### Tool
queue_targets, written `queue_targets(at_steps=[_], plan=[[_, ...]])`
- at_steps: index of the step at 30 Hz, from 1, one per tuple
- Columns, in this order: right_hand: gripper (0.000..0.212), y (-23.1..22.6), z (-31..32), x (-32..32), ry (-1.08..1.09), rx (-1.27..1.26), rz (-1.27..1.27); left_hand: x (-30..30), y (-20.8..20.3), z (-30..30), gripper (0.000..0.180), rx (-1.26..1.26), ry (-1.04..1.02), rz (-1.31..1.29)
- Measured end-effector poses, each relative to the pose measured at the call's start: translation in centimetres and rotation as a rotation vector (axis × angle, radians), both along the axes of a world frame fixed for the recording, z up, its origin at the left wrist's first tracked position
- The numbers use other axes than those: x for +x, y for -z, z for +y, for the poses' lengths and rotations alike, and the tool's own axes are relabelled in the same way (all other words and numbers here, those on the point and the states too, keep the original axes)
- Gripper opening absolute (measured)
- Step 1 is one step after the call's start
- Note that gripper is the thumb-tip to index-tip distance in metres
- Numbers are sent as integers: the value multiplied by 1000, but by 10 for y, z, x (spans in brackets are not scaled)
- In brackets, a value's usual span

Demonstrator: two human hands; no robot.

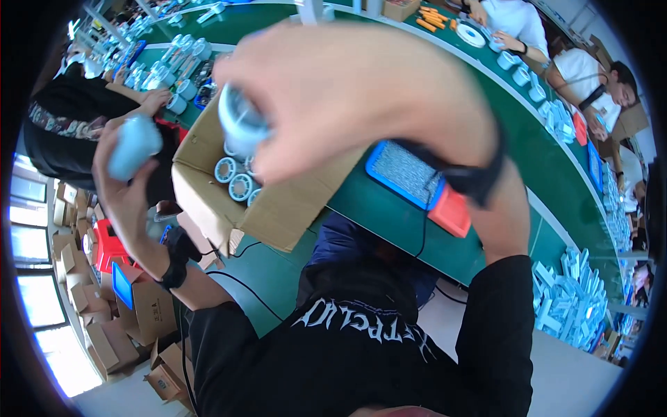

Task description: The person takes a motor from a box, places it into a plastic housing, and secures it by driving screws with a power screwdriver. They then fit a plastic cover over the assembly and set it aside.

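**Mia:** What is each hand doing?

**Ben:** The right hand (347,97) is raised close to the camera, at about 12 o'clock. Its fingers are wrapped tight around a pale blue round spool (240,125). The left hand (121,187) is over at 9 o'clock. It is closed around a second pale blue roll (134,147).

**Mia:** Where do they sit over the box?

**Ben:** The right one hangs just above the open cardboard box (278,208) near the middle. More round spools (236,182) lie inside it, side by side. The left one is off to the side, past the box edge.

**Mia:** How should you hold them well?

**Ben:** I think you grip around the sides, not too hard, and keep the round face flat, so it fits beside the others.

**Mia:** What do they look like?

**Ben:** Light blue, round, smooth, with a ring face and a hole in the middle. The near one is blurry. A blue tray (403,174) sits on the green table (514,139) at 3 o'clock.
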State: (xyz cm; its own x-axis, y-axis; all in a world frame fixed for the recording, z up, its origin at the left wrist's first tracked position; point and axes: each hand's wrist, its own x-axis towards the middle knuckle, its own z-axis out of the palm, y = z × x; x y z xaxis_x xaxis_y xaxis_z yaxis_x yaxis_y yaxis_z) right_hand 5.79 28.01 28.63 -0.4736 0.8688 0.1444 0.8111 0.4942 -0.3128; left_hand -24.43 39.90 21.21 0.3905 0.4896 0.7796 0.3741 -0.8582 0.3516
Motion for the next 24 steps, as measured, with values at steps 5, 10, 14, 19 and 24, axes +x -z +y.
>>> queue_targets(at_steps=[5,10,14,19,24], plan=[[74,41,-127,118,57,192,1095,-18,16,-46,70,-282,328,-611],[82,117,-218,168,718,328,1628,89,25,-137,52,-700,1002,-637],[76,164,-275,180,759,211,1587,164,93,-175,27,-898,1204,-193],[68,157,-261,172,1170,-88,284,275,163,-214,52,-715,1281,-12],[61,225,-225,174,997,-137,-240,315,186,-202,52,-730,1179,352]])
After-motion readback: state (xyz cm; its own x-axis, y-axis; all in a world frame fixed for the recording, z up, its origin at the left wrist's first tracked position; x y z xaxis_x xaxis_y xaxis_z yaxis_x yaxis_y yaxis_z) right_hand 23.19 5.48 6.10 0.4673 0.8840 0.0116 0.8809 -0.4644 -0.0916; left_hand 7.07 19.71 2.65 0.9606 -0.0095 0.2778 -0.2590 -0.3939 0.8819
